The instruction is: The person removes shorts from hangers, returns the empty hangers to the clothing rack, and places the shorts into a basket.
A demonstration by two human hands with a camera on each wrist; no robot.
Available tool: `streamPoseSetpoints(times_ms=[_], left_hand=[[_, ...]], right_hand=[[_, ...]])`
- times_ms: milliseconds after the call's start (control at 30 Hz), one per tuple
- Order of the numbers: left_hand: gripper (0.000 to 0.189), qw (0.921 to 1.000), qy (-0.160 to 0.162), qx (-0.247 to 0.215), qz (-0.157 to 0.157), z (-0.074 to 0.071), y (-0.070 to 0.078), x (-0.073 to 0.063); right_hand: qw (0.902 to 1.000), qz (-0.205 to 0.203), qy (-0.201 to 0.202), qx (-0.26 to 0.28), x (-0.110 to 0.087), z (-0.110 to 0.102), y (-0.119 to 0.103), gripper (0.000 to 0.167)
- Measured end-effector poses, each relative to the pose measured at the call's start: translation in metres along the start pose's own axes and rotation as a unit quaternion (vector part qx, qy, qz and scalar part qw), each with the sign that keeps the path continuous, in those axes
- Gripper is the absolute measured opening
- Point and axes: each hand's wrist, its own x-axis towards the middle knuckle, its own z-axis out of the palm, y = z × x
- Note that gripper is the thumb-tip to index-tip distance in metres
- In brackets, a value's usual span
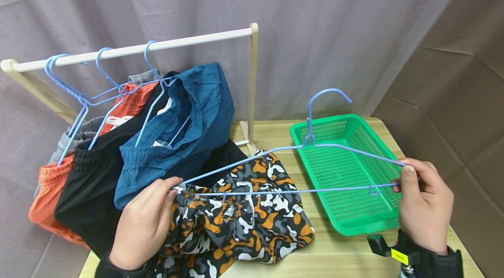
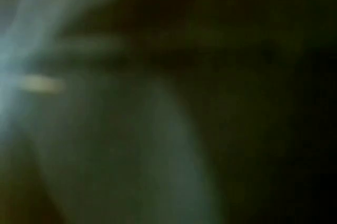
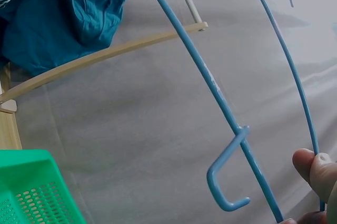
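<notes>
The left hand [image 1: 143, 221] pinches the patterned shorts [image 1: 240, 227] by their waistband at lower centre, while the right hand [image 1: 427, 205] grips the blue hanger [image 1: 283, 191] at its right corner (a level wire should seat more evenly).

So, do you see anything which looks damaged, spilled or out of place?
I see nothing spilled or damaged. Only the left wrist view is odd: too dark and blurred to read. The patterned shorts look bunched at the hanger, but the left hand holds them, so that seems ordinary.
</notes>
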Motion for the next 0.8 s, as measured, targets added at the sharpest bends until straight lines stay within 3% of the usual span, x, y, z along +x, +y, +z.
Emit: streamPoseSetpoints(times_ms=[400, 567, 600, 700, 800], left_hand=[[0.022, 0.9987, -0.025, 0.015, -0.042, 0.021, -0.01, -0.003], [0.02, 0.9975, -0.04, 0.025, -0.052, 0.039, -0.012, -0.004], [0.02, 0.9971, -0.046, 0.029, -0.054, 0.043, -0.012, -0.004], [0.02, 0.995, -0.068, 0.037, -0.063, 0.055, -0.009, -0.004], [0.02, 0.9926, -0.087, 0.045, -0.071, 0.065, -0.008, -0.006]], right_hand=[[0.9988, 0.001, 0.039, 0.032, 0.002, 0.001, 0.005, 0.023], [0.9936, -0.001, 0.062, 0.094, 0.001, 0.005, 0.007, 0.022], [0.9938, -0.003, 0.065, 0.09, 0.001, 0.005, 0.008, 0.022], [0.9978, -0.014, 0.065, 0.001, -0.001, 0.007, 0.007, 0.021], [0.9934, -0.029, 0.061, -0.092, -0.004, 0.009, 0.006, 0.02]])
